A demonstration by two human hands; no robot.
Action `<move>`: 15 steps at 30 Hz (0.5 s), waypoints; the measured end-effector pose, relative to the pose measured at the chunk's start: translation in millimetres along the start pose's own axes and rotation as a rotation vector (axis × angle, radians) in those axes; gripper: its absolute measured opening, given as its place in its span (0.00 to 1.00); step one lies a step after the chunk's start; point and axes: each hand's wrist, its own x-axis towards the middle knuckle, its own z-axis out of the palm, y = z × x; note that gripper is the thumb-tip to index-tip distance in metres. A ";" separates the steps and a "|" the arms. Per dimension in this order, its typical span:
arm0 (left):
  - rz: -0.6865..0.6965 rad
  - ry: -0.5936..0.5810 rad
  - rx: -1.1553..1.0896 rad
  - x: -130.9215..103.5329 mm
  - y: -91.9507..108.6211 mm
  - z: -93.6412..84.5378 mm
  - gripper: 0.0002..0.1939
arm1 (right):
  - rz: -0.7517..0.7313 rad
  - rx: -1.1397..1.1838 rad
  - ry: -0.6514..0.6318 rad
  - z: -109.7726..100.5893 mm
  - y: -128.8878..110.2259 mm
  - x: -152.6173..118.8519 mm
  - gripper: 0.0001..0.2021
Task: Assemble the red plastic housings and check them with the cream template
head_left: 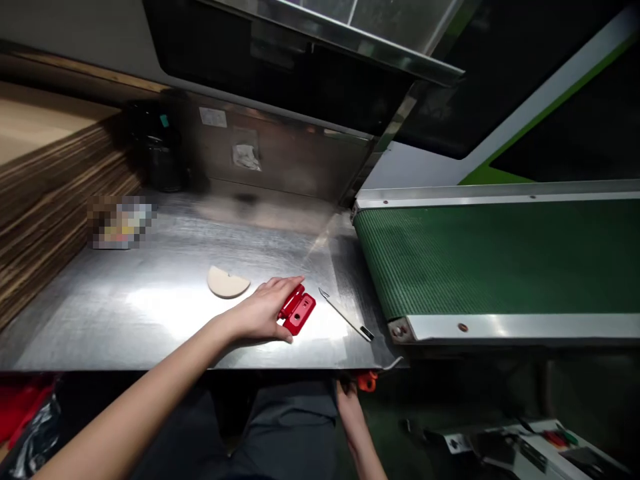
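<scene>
My left hand (265, 311) is curved around the left side of a small red hinged case (303, 315) on the metal table. Its thumb is at the near side and its fingers at the far side; the case's lid stands raised against the palm. A thin craft knife (345, 316) with a pale handle and dark end lies just right of the case. To the left rests a beige half-round piece (227, 283) with a small notch. Below the table's front edge is my right hand (349, 402), its fingers hidden, beside an orange object (367, 381) whose kind I cannot make out.
The metal table (170, 347) meets a green conveyor belt (500, 260) on the right. Stacked cardboard (60, 200) borders the left, near a blurred-out item (123, 223) and a dark object (163, 157). A pale drawer or tray (545, 447) with tools sits low at right.
</scene>
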 end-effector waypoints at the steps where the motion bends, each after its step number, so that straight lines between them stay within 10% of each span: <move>1: 0.004 0.003 0.010 1.7 -0.5 0.6 0.64 | 0.022 -0.075 -0.063 -6.3 0.0 -10.0 0.13; 8: 0.042 0.072 0.052 -6.8 0.8 3.6 0.59 | 0.020 -0.344 -0.488 -75.0 -57.9 -75.2 0.21; 15: 0.142 0.155 0.042 -79.2 34.5 17.9 0.66 | 0.019 0.750 -0.509 -47.7 -182.2 -99.9 0.31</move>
